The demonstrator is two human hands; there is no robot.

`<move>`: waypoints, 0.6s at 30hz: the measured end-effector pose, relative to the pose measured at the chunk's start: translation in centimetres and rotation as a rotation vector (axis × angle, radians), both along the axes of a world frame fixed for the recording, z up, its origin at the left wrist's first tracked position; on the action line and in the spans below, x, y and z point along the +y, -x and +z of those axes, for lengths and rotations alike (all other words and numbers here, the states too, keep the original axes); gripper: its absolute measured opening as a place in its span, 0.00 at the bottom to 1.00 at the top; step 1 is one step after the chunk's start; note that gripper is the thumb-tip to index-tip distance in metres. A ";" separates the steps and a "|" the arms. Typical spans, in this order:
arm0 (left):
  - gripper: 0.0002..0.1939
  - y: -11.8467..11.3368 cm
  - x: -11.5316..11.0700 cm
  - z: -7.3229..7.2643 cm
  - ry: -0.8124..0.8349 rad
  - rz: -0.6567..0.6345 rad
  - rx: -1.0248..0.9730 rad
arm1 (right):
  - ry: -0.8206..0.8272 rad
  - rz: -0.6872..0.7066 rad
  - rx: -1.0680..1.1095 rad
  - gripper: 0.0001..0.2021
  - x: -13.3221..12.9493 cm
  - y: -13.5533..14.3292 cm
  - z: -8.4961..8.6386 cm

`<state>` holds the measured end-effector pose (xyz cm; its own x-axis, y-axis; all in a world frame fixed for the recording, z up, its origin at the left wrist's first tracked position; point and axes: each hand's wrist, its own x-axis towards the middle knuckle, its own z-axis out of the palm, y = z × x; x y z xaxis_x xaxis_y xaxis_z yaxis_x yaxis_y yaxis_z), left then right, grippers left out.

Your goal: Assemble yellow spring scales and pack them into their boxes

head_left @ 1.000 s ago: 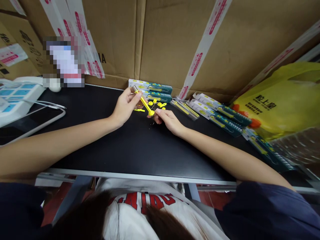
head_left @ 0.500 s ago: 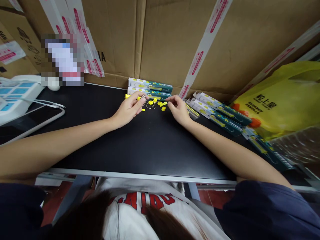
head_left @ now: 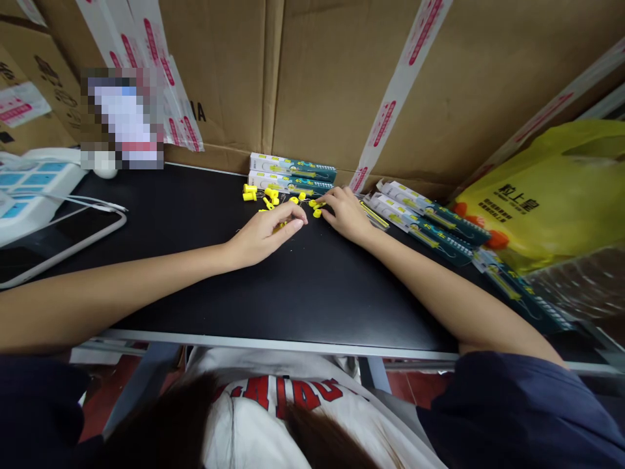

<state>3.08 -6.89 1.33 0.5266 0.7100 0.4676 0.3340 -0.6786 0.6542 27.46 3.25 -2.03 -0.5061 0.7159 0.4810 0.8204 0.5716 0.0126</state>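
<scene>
The long yellow tool that was held up between both hands a second ago is no longer raised: both hands are now down on the black table (head_left: 195, 215), among the scatter of small yellow parts (head_left: 271, 194) that lies just in front of the stacked teal-and-white packs (head_left: 293, 172) at the foot of the cardboard boxes (head_left: 332, 78). The left hand (head_left: 263, 234) has drawn back from the packs toward the person and lies palm down, fingers stretched flat and together, covering a yellow piece of which only a sliver shows under the fingertips; whether it grips that piece or only presses on it cannot be told. The right hand (head_left: 344, 212) has slid in closer to the packs, just right of the scatter, with its fingers curled down onto a yellow part (head_left: 317, 207) at its fingertips, touching it in a loose pinch rather than lifting it. Two short yellow cylinders (head_left: 249, 192) now lie bare at the left end of the scatter, where the left hand was half a second ago. By this, the handling has gone from working a piece in the air to sorting among loose parts on the surface. To the right of the stacked packs more of the same packs (head_left: 430, 221) lie fanned out, with a yellow bag (head_left: 547, 195) beyond them; well to the left lie a white power strip (head_left: 29, 189) and a tablet (head_left: 58, 241).
</scene>
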 end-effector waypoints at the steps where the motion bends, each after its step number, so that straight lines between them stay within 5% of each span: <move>1: 0.13 0.0 0.0 0.0 0.028 -0.019 -0.023 | 0.002 -0.017 -0.002 0.13 0.0 0.0 0.0; 8: 0.08 0.0 -0.2 0.1 0.079 -0.050 -0.058 | 0.034 -0.047 0.014 0.06 -0.3 0.1 0.2; 18: 0.07 0.4 1.0 -1.3 -0.287 0.127 0.254 | -0.009 -0.142 -0.016 0.06 -1.0 0.5 0.2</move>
